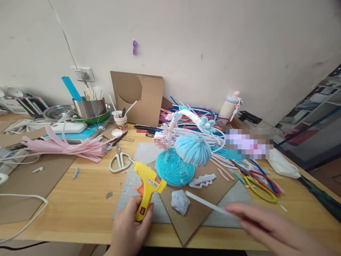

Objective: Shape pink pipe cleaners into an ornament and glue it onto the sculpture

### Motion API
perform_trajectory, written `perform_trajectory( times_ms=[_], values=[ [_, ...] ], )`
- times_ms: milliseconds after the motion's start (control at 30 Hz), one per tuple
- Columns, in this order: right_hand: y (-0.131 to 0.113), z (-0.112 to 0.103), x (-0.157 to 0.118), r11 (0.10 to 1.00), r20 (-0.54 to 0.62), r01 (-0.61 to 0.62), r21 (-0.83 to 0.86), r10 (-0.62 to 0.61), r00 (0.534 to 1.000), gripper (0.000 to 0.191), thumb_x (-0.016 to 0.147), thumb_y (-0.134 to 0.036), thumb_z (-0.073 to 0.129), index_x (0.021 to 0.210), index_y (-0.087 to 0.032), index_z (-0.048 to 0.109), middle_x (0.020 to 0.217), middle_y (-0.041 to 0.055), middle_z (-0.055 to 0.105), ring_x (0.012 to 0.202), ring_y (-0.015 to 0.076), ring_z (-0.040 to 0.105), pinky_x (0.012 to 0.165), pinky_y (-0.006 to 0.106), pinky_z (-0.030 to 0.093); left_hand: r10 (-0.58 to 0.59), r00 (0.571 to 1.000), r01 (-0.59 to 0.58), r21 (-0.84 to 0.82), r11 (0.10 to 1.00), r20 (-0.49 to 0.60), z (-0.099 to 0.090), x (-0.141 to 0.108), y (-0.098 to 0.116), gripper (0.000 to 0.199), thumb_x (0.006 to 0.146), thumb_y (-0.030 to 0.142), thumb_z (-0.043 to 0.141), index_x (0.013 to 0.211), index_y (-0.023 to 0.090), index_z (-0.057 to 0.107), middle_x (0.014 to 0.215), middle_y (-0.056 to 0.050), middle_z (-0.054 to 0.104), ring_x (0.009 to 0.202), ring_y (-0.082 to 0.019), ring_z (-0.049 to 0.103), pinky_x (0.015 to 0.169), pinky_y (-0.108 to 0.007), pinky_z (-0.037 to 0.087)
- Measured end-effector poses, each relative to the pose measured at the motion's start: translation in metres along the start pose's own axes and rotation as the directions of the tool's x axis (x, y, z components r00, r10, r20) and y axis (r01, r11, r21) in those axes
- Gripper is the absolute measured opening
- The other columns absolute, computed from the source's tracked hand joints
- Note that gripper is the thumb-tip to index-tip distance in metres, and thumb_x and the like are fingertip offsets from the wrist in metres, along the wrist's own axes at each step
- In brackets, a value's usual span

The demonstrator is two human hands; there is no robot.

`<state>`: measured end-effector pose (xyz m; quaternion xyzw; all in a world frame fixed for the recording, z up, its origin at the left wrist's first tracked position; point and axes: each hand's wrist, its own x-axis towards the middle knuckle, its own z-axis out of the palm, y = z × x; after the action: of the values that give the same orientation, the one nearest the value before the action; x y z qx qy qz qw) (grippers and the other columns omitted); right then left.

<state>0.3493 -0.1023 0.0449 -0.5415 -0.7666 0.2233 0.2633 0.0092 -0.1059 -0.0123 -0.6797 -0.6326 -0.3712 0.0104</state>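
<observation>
Wrapped round the handle of a yellow glue gun (149,183) is my left hand (133,224), the nozzle pointing up and left. My right hand (266,222), blurred, pinches the end of a translucent white stick (207,203) that reaches left above brown cardboard (183,225). Near the stick's far tip lies a pale grey-blue rosette (180,202). Behind it stand a turquoise coiled base (174,168) and a light blue pleated pouf (193,149), under a white arch (186,113) with blue flowers. A white zigzag piece (204,180) lies beside the base.
Scissors (119,161) and pink strips (66,145) lie left. Yellow-handled pliers (261,190) are right, near piled pipe cleaners (226,161). A bottle (229,106) and propped cardboard (150,99) stand behind. A white cable (39,197) curves at far left.
</observation>
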Motion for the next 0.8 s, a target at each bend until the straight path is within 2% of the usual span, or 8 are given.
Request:
perform_trajectory(
  times_ms=[100,200,300,400,467,633,800],
  values=[
    [-0.047,0.041,0.015,0.972,0.200,-0.113,0.208,0.071,0.977,0.029,0.086,-0.039,0.047,0.107,-0.030,0.066,0.104,0.0046,0.069,0.093,0.0228,0.064,0.079,0.029,0.053,0.037,0.998,-0.037,-0.006,0.999,-0.059,-0.001,-0.001,0.001,0.017,0.079,0.034,0.056,0.074,0.023,0.043,0.048,0.008,0.049,0.038,-0.011,0.050,0.039,-0.020,0.039],
    [-0.064,0.061,0.024,0.920,0.309,-0.162,0.358,0.047,0.950,0.032,0.089,-0.038,0.043,0.109,-0.025,0.064,0.088,0.0041,0.069,0.087,0.0197,0.062,0.078,0.028,0.050,0.058,0.997,-0.059,-0.018,0.998,-0.060,-0.002,-0.002,0.000,0.018,0.079,0.033,0.055,0.073,0.023,0.041,0.051,0.008,0.047,0.038,-0.011,0.048,0.040,-0.020,0.039],
    [-0.062,0.070,0.024,0.879,0.367,-0.236,0.415,0.075,0.927,0.035,0.090,-0.039,0.041,0.112,-0.022,0.062,0.067,0.0012,0.061,0.064,0.0141,0.057,0.063,0.022,0.048,0.044,0.999,-0.045,-0.061,0.997,-0.031,-0.004,-0.003,-0.001,0.017,0.081,0.032,0.053,0.073,0.023,0.040,0.051,0.008,0.044,0.038,-0.010,0.046,0.039,-0.019,0.038],
    [-0.059,0.075,0.022,0.854,0.420,-0.289,0.433,0.093,0.903,0.037,0.090,-0.042,0.040,0.113,-0.021,0.061,0.064,-0.0002,0.055,0.048,0.0091,0.044,0.045,0.018,0.038,-0.001,1.000,-0.001,-0.099,0.995,-0.016,-0.005,-0.003,-0.002,0.014,0.081,0.032,0.052,0.076,0.023,0.042,0.052,0.008,0.045,0.039,-0.010,0.047,0.040,-0.019,0.039],
    [-0.059,0.076,0.023,0.849,0.427,-0.302,0.434,0.102,0.899,0.036,0.090,-0.042,0.041,0.111,-0.021,0.061,0.069,0.0006,0.055,0.049,0.0083,0.041,0.042,0.017,0.035,-0.023,1.000,0.022,-0.104,0.994,-0.015,-0.005,-0.003,-0.003,0.014,0.081,0.032,0.052,0.077,0.023,0.043,0.053,0.008,0.046,0.039,-0.009,0.046,0.041,-0.019,0.040],
    [-0.060,0.077,0.025,0.832,0.444,-0.336,0.441,0.122,0.887,0.034,0.089,-0.043,0.042,0.109,-0.025,0.062,0.074,0.0009,0.054,0.053,0.0086,0.041,0.045,0.017,0.035,-0.042,0.999,0.040,-0.110,0.993,-0.017,-0.003,-0.001,-0.004,0.014,0.081,0.032,0.053,0.076,0.023,0.043,0.054,0.007,0.044,0.041,-0.010,0.044,0.041,-0.019,0.039],
    [-0.058,0.076,0.027,0.775,0.481,-0.399,0.490,0.141,0.865,0.036,0.088,-0.045,0.044,0.110,-0.024,0.061,0.057,-0.0034,0.040,0.045,0.0073,0.033,0.039,0.016,0.027,-0.057,0.998,0.056,-0.128,0.990,-0.003,-0.003,0.000,-0.005,0.013,0.080,0.032,0.053,0.077,0.022,0.045,0.054,0.007,0.044,0.042,-0.010,0.045,0.042,-0.020,0.039]
  ],
)
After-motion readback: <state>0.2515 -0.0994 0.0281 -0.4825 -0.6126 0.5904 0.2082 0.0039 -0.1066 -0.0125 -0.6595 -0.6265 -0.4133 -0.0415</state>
